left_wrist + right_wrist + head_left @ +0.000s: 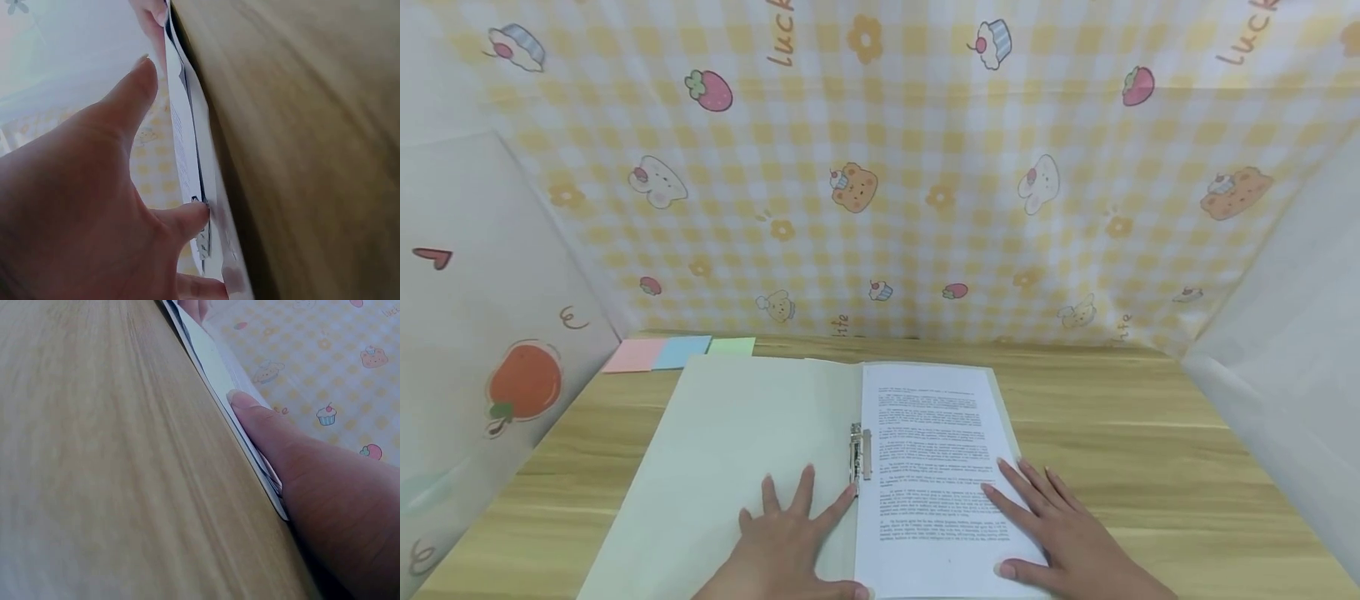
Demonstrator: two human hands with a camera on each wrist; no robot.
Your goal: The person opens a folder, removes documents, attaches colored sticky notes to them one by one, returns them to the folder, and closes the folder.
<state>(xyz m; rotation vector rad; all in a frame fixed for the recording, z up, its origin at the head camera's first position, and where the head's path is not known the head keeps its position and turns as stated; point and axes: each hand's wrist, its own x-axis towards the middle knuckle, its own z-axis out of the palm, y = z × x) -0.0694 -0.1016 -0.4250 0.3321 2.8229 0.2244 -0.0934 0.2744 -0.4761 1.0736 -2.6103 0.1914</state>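
An open file folder (pixel 737 442) lies flat on the wooden table, its pale inner cover to the left. On its right side rests a stack of printed paper (pixel 936 475). A metal clip (pixel 856 454) sits along the spine, at the paper's left edge. My left hand (pixel 782 533) spreads its fingers over the cover's lower part, the index fingertip by the clip's lower end. My right hand (pixel 1063 533) lies across the paper's lower right edge with its fingers extended. In the left wrist view, the left thumb (pixel 134 94) is raised away from the folder.
Pink (pixel 634 355), blue (pixel 682 352) and green sheets (pixel 732 346) lie at the table's back left, beside the folder's top edge. A yellow checked cloth (pixel 880 167) hangs behind the table (pixel 1120 467). White panels stand at both sides.
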